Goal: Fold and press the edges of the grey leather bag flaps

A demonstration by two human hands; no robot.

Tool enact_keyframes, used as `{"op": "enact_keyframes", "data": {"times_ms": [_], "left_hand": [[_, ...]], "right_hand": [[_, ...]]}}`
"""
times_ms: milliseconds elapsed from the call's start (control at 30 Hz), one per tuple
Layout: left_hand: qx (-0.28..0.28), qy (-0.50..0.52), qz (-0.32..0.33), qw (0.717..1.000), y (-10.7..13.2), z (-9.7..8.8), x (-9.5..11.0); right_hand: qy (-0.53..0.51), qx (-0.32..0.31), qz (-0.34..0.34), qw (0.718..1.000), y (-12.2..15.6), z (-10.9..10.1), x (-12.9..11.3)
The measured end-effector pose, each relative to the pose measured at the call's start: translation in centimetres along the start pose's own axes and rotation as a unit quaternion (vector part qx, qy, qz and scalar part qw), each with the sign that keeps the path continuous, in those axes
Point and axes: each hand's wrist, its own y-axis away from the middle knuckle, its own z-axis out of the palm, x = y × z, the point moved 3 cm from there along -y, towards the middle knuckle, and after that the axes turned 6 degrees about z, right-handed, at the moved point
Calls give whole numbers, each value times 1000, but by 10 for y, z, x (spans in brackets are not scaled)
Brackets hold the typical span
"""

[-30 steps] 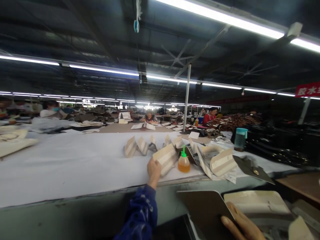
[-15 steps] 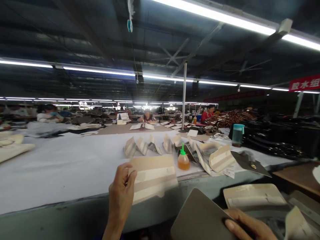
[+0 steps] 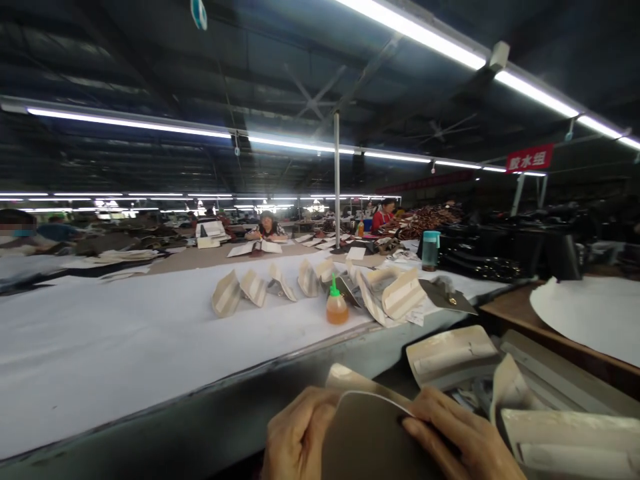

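At the bottom of the view both hands grip the same stacked pieces. My left hand (image 3: pixel 295 437) holds the left edge of a grey-brown rounded panel (image 3: pixel 367 440), fingers curled round it. My right hand (image 3: pixel 463 440) pinches its right edge. A beige striped piece (image 3: pixel 350 380) peeks out just behind the panel's top edge. Beyond them, on the white belt (image 3: pixel 125 340), lie several folded beige pieces (image 3: pixel 227 295) and a small orange glue bottle (image 3: pixel 337 307) with a green nozzle.
A beige panel (image 3: pixel 450 353) and more cut pieces (image 3: pixel 570 440) lie at the right by a wooden table with a white sheet (image 3: pixel 585 313). A teal-capped bottle (image 3: pixel 430 250) stands on the belt's far side. Other people sit at tables in the background.
My left hand picked a beige striped piece off the belt and drew it back down to the grey-brown panel in my right hand. Both hands now hold them together. The view turned right.
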Motion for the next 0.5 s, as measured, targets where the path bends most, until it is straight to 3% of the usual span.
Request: {"op": "enact_keyframes", "data": {"times_ms": [233, 367, 500], "left_hand": [[50, -48, -5, 998, 0, -3, 7], [94, -53, 33, 994, 0, -8, 11], [94, -58, 61, 992, 1, -9, 14]], "right_hand": [[1, 46, 21, 999, 10, 7, 6], [-26, 36, 19, 999, 11, 2, 2], [-48, 55, 68, 995, 12, -2, 5]]}}
